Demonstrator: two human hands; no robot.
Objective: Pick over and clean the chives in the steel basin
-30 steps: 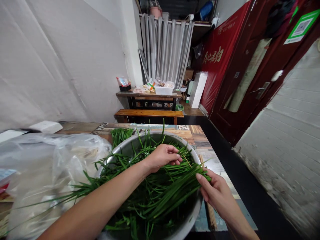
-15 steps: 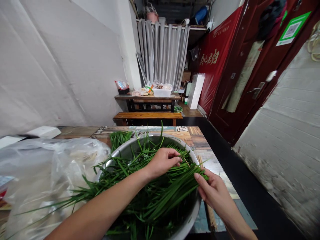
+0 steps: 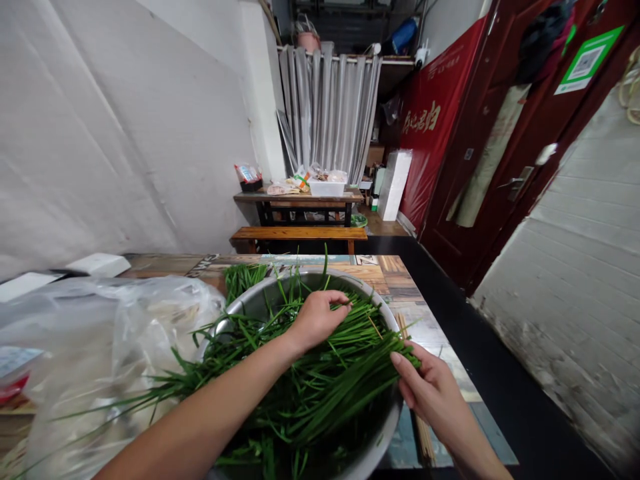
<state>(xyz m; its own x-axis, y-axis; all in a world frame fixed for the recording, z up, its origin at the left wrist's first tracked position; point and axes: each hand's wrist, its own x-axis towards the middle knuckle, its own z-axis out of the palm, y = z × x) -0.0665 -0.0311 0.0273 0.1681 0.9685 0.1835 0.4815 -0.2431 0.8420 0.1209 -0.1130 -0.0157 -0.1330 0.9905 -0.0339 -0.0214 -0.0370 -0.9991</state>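
Note:
A large metal basin (image 3: 250,300) is heaped with long green chives (image 3: 295,373), some hanging over its left rim. My left hand (image 3: 320,321) reaches over the middle of the heap. Its thumb and fingers are pinched together at the stalk ends of some chives, though the fingertips partly hide what they grip. At the basin's right rim, my right hand (image 3: 433,380) is closed round the ends of a gathered bunch of chives (image 3: 350,400). The bunch's leaves trail down and left into the basin.
A clear plastic bag (image 3: 115,333) lies left of the basin on the patterned table (image 3: 400,287). More chives (image 3: 243,279) rest behind the basin. Thin wooden sticks (image 3: 424,440) lie at the right. Beyond stand a wooden bench (image 3: 300,233) and another table (image 3: 250,197).
My left hand has moved slightly left and up over the chives. My right hand stays at the rim with its bunch. The camera view has shifted a little.

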